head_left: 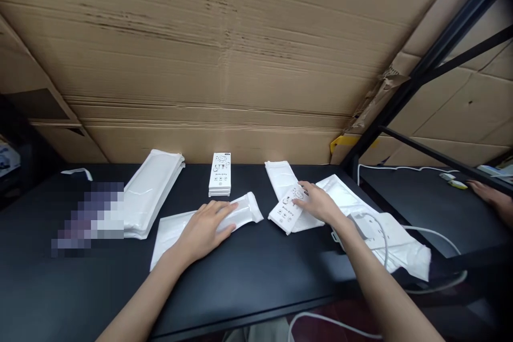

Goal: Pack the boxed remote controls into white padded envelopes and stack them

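My left hand (208, 226) lies over a white padded mailer bag (173, 230), fingers stretched out, with the bag's flap end showing past the fingertips. My right hand (316, 202) grips a slim white printed box (287, 210) by its upper right corner, thumb on the printed face. That box is tilted above another white mailer bag (280, 173), which it partly covers. At the back centre lies a small stack of matching white boxes (220, 173). A pile of white mailer bags (150, 192) rests to the left.
A white power strip (374, 232) with cables lies on more white bags (414, 256) at the right. Cardboard (216, 64) walls the back of the black table (248, 278). A black metal frame (404, 85) stands right; beyond it shows another person's hand (491, 195).
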A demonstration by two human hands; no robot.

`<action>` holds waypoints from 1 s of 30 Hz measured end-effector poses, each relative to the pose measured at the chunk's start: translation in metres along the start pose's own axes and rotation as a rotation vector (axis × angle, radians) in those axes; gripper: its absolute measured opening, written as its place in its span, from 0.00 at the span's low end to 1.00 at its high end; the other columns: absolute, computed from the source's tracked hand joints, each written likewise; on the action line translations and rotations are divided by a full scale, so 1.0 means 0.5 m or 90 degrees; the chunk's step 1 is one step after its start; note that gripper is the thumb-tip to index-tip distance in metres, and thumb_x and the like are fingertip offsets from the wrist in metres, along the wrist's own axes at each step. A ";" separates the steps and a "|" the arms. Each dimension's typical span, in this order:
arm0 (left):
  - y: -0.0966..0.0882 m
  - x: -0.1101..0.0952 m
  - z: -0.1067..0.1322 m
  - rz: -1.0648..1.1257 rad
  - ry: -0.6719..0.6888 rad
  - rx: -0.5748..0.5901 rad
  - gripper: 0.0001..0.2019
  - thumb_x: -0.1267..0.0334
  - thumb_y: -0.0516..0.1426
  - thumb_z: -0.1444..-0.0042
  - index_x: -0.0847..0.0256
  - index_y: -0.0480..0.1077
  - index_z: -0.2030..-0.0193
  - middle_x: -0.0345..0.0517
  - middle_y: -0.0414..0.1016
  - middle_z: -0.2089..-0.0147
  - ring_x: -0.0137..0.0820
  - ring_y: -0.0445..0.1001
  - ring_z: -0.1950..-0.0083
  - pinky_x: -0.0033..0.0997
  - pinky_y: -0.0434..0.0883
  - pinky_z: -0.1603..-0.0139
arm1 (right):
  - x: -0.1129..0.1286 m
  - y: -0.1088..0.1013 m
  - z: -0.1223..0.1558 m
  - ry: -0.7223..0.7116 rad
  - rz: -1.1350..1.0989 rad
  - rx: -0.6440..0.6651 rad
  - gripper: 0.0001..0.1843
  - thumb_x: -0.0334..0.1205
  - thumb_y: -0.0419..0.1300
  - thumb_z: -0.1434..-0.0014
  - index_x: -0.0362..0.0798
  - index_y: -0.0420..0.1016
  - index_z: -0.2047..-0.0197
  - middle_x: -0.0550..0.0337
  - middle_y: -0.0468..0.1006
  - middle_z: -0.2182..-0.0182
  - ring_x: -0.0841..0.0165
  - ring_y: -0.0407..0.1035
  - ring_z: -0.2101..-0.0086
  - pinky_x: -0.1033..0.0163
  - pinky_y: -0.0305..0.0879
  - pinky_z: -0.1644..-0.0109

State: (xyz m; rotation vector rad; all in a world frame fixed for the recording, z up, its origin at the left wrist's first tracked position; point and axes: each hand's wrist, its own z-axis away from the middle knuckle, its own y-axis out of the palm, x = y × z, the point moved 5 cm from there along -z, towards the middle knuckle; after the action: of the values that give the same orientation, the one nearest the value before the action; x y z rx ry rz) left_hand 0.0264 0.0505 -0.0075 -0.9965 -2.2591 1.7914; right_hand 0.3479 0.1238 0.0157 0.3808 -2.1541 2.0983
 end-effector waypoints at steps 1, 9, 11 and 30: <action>0.000 0.000 0.000 0.001 -0.001 -0.001 0.23 0.55 0.52 0.36 0.50 0.62 0.35 0.48 0.70 0.41 0.41 0.70 0.44 0.43 0.68 0.44 | -0.003 -0.004 0.001 0.011 0.005 -0.007 0.33 0.49 0.61 0.44 0.46 0.63 0.38 0.47 0.75 0.51 0.58 0.71 0.51 0.57 0.64 0.49; 0.000 -0.005 0.000 -0.017 0.007 0.006 0.25 0.54 0.53 0.37 0.53 0.59 0.34 0.50 0.68 0.39 0.43 0.67 0.42 0.45 0.66 0.44 | 0.044 -0.046 0.025 0.091 0.019 -0.137 0.35 0.59 0.57 0.44 0.48 0.62 0.39 0.49 0.72 0.54 0.56 0.71 0.56 0.58 0.64 0.57; -0.001 -0.008 -0.001 -0.022 0.007 -0.001 0.26 0.53 0.54 0.38 0.55 0.59 0.34 0.51 0.68 0.39 0.44 0.67 0.42 0.45 0.65 0.44 | 0.070 -0.046 0.032 0.093 0.044 -0.166 0.35 0.59 0.55 0.42 0.47 0.61 0.38 0.46 0.72 0.54 0.55 0.71 0.58 0.57 0.64 0.59; 0.000 -0.013 -0.002 -0.043 0.012 0.003 0.29 0.52 0.56 0.40 0.54 0.57 0.33 0.52 0.66 0.38 0.46 0.65 0.40 0.48 0.62 0.42 | 0.160 0.009 0.085 0.050 0.127 -0.161 0.33 0.55 0.55 0.41 0.43 0.63 0.39 0.43 0.72 0.56 0.53 0.72 0.60 0.54 0.66 0.59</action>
State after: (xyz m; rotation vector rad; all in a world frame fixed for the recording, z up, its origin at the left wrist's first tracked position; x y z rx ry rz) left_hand 0.0319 0.0476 -0.0050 -0.9215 -2.2473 1.7528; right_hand 0.2737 0.0736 0.0300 0.0599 -2.4591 1.8592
